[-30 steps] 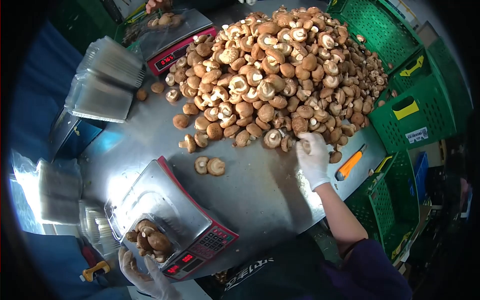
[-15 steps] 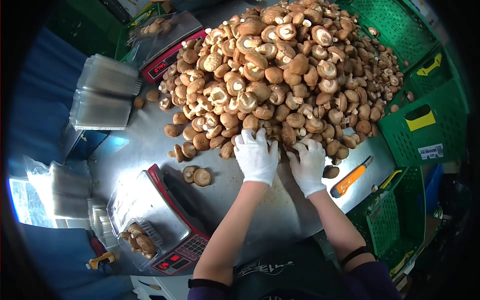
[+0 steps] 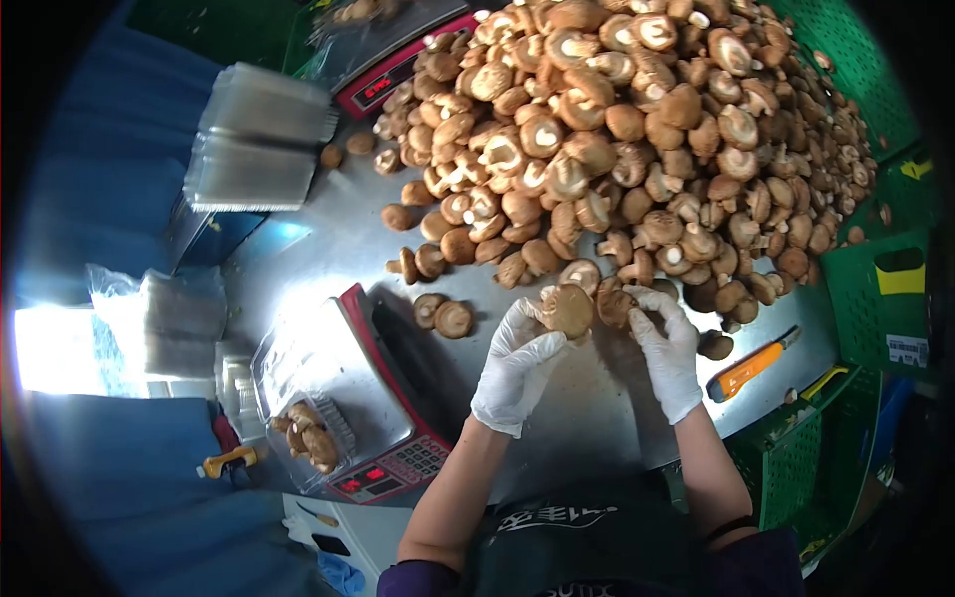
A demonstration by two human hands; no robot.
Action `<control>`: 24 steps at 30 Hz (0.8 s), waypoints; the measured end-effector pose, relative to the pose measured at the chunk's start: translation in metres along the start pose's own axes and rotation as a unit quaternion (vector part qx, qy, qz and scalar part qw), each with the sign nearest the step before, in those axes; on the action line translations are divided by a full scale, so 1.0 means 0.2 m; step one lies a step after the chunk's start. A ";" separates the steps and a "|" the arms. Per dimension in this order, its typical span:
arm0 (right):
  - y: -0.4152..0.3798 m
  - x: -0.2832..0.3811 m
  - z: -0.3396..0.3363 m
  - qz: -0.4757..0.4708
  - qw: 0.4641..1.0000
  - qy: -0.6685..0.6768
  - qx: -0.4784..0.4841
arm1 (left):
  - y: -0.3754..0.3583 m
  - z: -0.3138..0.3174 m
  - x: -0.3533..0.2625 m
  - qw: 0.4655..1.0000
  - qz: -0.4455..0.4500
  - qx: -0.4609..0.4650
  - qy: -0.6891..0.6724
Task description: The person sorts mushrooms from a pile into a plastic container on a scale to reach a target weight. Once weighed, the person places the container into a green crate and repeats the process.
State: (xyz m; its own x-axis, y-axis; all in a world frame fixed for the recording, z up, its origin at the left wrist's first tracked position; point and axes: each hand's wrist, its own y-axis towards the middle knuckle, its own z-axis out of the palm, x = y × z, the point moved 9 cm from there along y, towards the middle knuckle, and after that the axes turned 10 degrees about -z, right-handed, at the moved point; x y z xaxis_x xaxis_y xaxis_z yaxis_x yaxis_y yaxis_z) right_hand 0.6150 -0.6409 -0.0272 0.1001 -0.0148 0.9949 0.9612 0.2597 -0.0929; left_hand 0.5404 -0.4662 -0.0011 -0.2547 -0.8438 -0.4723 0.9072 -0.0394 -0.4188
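My left hand [image 3: 519, 360], in a white glove, grips a brown shiitake mushroom [image 3: 568, 311] between thumb and fingers, its cap facing up. In my right hand [image 3: 668, 348], gloved too, a darker shiitake mushroom [image 3: 615, 304] is pinched at the fingertips. Both are held just in front of a large mushroom pile [image 3: 637, 129] on the metal table [image 3: 587, 418]. Another mushroom [image 3: 581, 275] sits at the pile's near edge, right behind the held ones. Two loose mushrooms [image 3: 453, 319] lie to the left of my left hand.
A red-edged scale [image 3: 343, 398] at left bears a clear tray [image 3: 333, 428] with several mushrooms. Stacked clear trays [image 3: 254, 139] stand behind it, near a second scale [image 3: 376, 90]. An orange utility knife [image 3: 751, 368] lies right of my right hand. Green crates [image 3: 880, 298] line the right side.
Both hands have drawn back from the pile's edge, each now with a mushroom in its fingers. The whole view has shifted, so the table's contents appear farther right and slightly higher.
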 end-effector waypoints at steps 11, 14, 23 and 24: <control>-0.41 0.26 0.42 -0.164 0.954 -0.143 0.206 | -0.41 -0.17 0.12 0.993 0.021 -0.096 0.063; -0.52 0.23 0.53 -0.134 0.932 -0.127 0.311 | -0.60 -0.28 0.14 0.982 0.029 -0.157 0.097; -0.09 0.25 0.36 -0.288 0.856 -0.406 0.139 | -1.60 -0.63 0.17 0.613 -0.257 -0.249 0.705; -0.02 0.27 0.36 -0.303 0.832 -0.451 0.113 | -1.74 -0.75 0.22 0.536 -0.303 -0.270 0.740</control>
State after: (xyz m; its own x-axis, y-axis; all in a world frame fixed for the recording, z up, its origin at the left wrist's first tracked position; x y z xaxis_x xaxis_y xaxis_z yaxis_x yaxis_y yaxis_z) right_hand 0.5970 -0.5732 0.0297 -0.7163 0.4952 0.4916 0.6824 0.6444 0.3451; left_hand 0.1631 -0.4087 0.0078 -0.7977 0.6007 -0.0528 0.3797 0.4323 -0.8179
